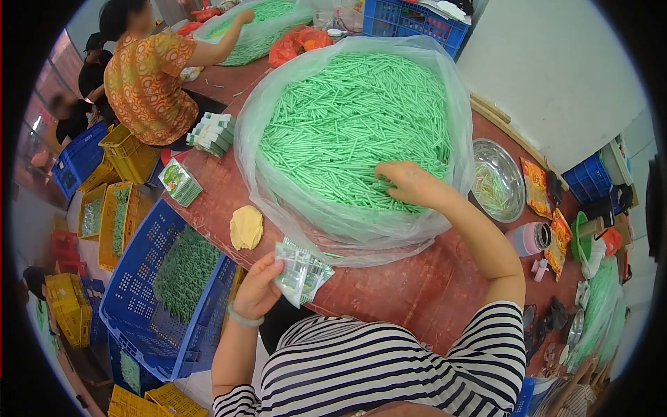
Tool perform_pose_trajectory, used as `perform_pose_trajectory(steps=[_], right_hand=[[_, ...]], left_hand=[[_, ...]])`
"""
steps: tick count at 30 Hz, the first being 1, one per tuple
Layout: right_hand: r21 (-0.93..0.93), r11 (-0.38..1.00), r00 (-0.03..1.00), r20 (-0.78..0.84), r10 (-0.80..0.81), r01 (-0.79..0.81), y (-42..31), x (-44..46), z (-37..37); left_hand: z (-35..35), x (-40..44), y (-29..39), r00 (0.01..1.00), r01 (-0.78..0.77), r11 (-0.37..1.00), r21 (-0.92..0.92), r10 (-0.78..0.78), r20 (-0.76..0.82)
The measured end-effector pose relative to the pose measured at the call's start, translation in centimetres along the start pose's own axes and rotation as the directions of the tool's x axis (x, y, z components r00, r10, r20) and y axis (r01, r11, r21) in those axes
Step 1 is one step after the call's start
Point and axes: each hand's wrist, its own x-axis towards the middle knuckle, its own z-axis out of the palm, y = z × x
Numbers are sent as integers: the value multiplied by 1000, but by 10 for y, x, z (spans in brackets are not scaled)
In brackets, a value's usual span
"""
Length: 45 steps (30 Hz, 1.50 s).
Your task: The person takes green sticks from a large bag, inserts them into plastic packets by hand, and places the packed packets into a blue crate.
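Note:
A large clear plastic bag [246,149] stands open on the red table, heaped with thin green sticks [354,111]. My right hand [410,184] reaches into the near right part of the heap, its fingers bent down among the sticks; whether any are between them is hidden. Near the table's front edge, my left hand [258,285] pinches clear and green printed packets [300,272], fanned out a little. Behind the packets, a pale yellow round cloth or pad [246,227] lies on the table. A bracelet circles my left wrist.
Left of the bag are stacked packets [182,182] and banded bundles [212,134]. A blue crate [139,306] of green packets stands below the table's left edge. At right are a metal bowl [498,181] and a pink-lidded container [531,238]. A co-worker [149,76] works at the upper left.

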Motion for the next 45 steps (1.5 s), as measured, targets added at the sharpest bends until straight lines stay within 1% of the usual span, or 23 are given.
perform_pose_trajectory(steps=[3,4,7,8,10,11,14,17,19,22,25,29,32,35,38,40,41,44,45], right_hand=[[66,998,1000,-16,2,-1,3,-1,-3],[88,996,1000,-24,14,-12,1,-2,-6],[131,991,999,-35,42,-37,0,-4,-9],[141,989,998,-36,48,-42,1,-4,-9],[148,988,993,-110,-38,54,10,-5,-1],[150,983,986,-147,-80,103,13,-6,2],[344,936,983,-136,126,-72,19,-7,1],[364,912,968,-86,236,-190,13,-9,-6],[397,896,961,-100,257,-198,12,-10,-5],[483,855,959,-94,266,-190,13,-12,-5],[614,767,959,-53,278,-189,20,-14,-3],[744,630,936,-18,351,-222,16,-20,-8],[793,547,914,28,405,-267,23,-22,-7],[789,563,904,-24,427,-245,21,-22,-6],[672,689,880,-118,460,-270,16,-22,-13],[717,652,869,-135,476,-246,12,-23,-27],[737,635,864,-144,481,-230,10,-23,-33],[867,494,887,-171,429,-71,8,-18,-44],[857,513,883,-198,426,-55,7,-15,-46]], left_hand=[[15,7,-2,995,59,986,-157,-46,84],[18,9,-3,991,74,983,-169,-53,124],[27,17,-7,979,96,987,-125,-71,189],[30,19,-8,981,85,988,-126,-61,184],[35,22,-10,984,65,990,-126,-42,172],[37,24,-9,988,50,994,-98,-35,147],[50,32,-3,997,15,1000,-9,-14,80],[63,42,0,999,-24,994,105,20,34],[69,48,-1,998,-59,978,201,59,8],[79,57,-3,989,-148,950,275,147,21],[82,60,0,986,-161,915,370,162,30],[90,65,6,975,-219,889,401,219,47],[94,74,9,962,-270,866,421,264,74],[95,88,7,943,-320,810,492,322,83],[97,98,8,924,-351,744,568,372,85],[98,101,11,919,-354,714,605,384,85],[100,102,12,906,-373,674,638,413,94],[108,107,14,862,-429,554,713,488,139],[109,110,15,851,-445,524,726,501,159]])
